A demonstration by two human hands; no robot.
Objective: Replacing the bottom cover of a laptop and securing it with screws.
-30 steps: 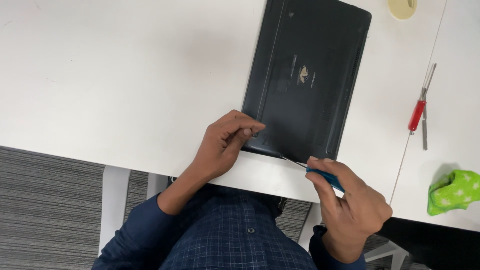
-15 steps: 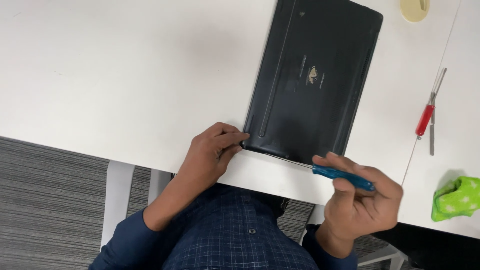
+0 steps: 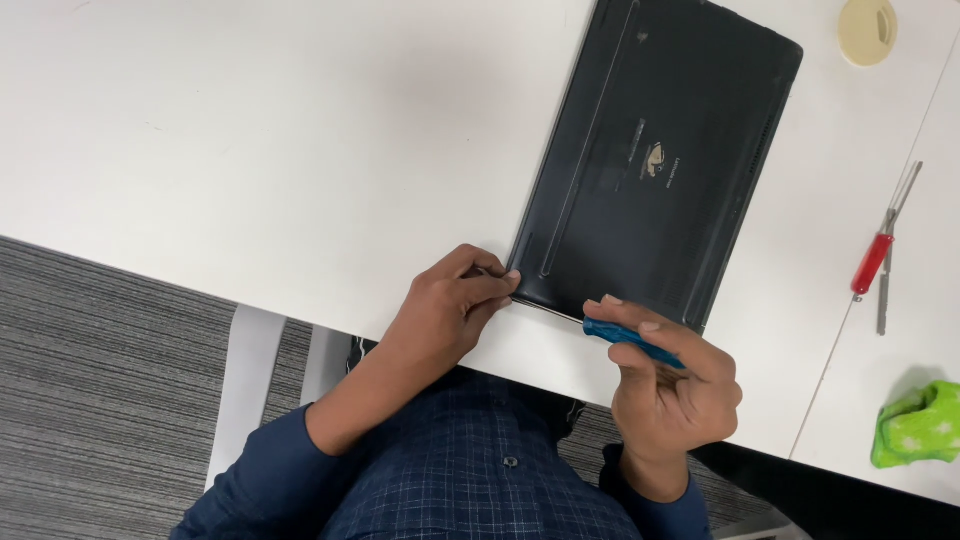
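A big white table (image 3: pixel 250 130) fills most of the view, with grey carpet (image 3: pixel 90 380) below its edge. On the table lies a black laptop (image 3: pixel 660 160), flipped over so its flat bottom faces up. Its long side runs from about 7 o'clock up to 1 o'clock, and its near short edge sits close to the table edge, right by the person.

The left hand (image 3: pixel 450 310) is at the laptop's near left corner. Its fingertips pinch or press on that corner; the hand is curled tight, but I cannot tell if something small is inside it.

The right hand (image 3: pixel 670 385) is closed around a small blue-handled tool (image 3: pixel 630 340). The tool lies almost flat, and its tip points toward 10 o'clock, touching or just beside the laptop's near edge. So the laptop lies up at about 12 o'clock from this hand, and the left hand is the one nearer the corner.

Well off at 3 o'clock lie a red-handled screwdriver (image 3: pixel 872 262) and a thin grey metal tool (image 3: pixel 886 282) just beside it. A green cloth (image 3: pixel 915 425) sits at 4 o'clock. A round cream-coloured disc (image 3: pixel 867 30) is at 1 o'clock.
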